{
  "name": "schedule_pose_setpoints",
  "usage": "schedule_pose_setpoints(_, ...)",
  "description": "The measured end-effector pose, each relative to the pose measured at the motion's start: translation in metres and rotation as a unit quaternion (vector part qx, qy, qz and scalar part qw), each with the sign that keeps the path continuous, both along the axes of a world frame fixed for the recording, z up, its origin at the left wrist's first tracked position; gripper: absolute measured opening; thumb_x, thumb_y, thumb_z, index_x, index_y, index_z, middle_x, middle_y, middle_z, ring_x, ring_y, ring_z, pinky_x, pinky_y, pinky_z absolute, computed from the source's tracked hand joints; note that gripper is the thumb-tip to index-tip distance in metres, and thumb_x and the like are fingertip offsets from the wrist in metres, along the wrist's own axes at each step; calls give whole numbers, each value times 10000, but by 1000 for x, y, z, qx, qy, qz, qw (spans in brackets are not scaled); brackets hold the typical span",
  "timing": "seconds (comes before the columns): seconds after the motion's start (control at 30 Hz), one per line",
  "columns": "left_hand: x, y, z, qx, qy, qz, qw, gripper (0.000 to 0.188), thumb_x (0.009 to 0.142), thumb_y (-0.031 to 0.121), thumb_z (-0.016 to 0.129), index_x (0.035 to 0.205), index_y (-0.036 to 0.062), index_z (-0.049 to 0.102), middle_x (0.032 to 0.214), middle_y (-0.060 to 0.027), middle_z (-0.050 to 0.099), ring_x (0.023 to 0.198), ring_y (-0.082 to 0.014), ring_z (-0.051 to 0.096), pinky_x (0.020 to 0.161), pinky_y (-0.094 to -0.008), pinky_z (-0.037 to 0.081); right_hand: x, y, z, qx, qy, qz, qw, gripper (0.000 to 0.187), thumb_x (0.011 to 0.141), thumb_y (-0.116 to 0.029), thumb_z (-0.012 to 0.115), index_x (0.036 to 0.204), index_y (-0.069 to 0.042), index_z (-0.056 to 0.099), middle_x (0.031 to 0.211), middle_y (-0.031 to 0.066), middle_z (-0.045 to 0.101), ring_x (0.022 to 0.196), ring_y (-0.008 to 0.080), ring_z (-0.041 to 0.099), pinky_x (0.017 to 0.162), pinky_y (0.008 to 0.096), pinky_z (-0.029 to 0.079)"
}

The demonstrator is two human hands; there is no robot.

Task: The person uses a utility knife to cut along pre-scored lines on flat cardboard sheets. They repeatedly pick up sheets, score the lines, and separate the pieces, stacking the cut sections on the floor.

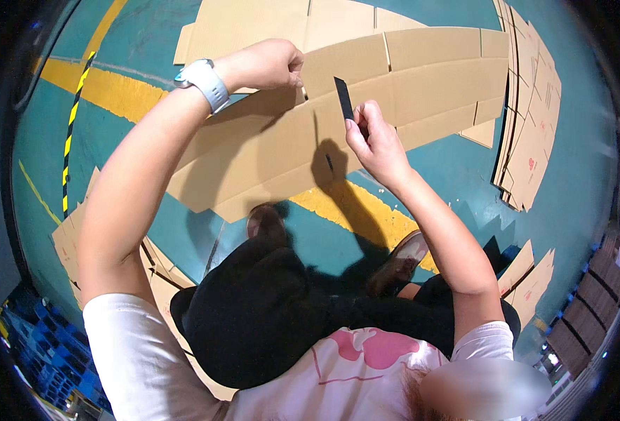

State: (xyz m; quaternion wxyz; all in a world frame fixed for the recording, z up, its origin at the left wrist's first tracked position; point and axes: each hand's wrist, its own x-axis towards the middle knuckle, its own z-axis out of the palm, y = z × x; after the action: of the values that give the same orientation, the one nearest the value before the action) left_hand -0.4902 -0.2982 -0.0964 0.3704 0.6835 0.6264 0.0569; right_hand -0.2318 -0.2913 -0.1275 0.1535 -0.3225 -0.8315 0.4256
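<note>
My left hand (275, 64) is closed, its fingertips pinched at the far edge of a long, slotted brown cardboard sheet (429, 84). The contact lies beside one of the sheet's slots and is partly hidden by the fingers. My right hand (378, 144) grips a flat black strip (343, 98) with a slanted tip, pointing up and away above the sheet. Whatever part of the strip lies inside the fist is hidden. Shadows of hand and strip fall across the sheet, which spans the space in front of my feet and shows fold lines and several cut slots.
Another cardboard sheet (254, 28) lies beyond. A stack of flat cardboard (534, 112) lies at the far right, with more cardboard (527, 281) nearer me. The green floor carries a yellow band (106, 88) and black-and-yellow tape (71, 140). Blue crates or pallets (43, 344) stand lower left.
</note>
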Motion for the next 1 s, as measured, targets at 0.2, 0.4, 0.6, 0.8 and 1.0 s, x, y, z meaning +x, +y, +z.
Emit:
schedule_pose_setpoints(0.2,-7,-23,-41,-63,-43,113,991,341,825,316,683,928,3,595,772,-115,612,710,-175,537,687,-332,455,3,-25,-24,100,-60,68,991,213,867,-145,552,945,-45,380,635,182,575,612,381,604,546,469,483)
schedule_pose_setpoints(0.4,4,-21,-56,88,-47,71,993,450,843,371,663,1085,2,578,1000,-177,646,891,-252,614,813,-351,472,-12,-30,-34,188,-97,58,976,235,843,-121,562,974,-42,384,605,150,580,564,336,609,488,439,483)
schedule_pose_setpoints(0.6,6,-21,-48,52,-92,75,992,354,858,327,653,1023,16,613,970,-171,658,902,-267,621,837,-362,471,-20,-25,-31,228,-109,85,964,265,805,-109,581,987,-49,398,602,123,584,551,303,610,463,424,469)
schedule_pose_setpoints(0.8,11,-25,-40,60,-83,82,991,283,845,291,667,958,34,630,894,-163,662,852,-245,628,807,-361,476,-32,-21,-22,217,-126,103,963,249,782,-99,574,967,-51,414,617,110,587,567,296,614,482,419,469)
schedule_pose_setpoints(1.0,14,-22,-39,74,-53,65,994,249,840,254,669,960,40,626,869,-172,658,834,-271,630,785,-375,481,-29,-25,-15,198,-167,117,959,218,788,-97,569,925,-48,406,648,115,593,617,311,620,518,433,473)
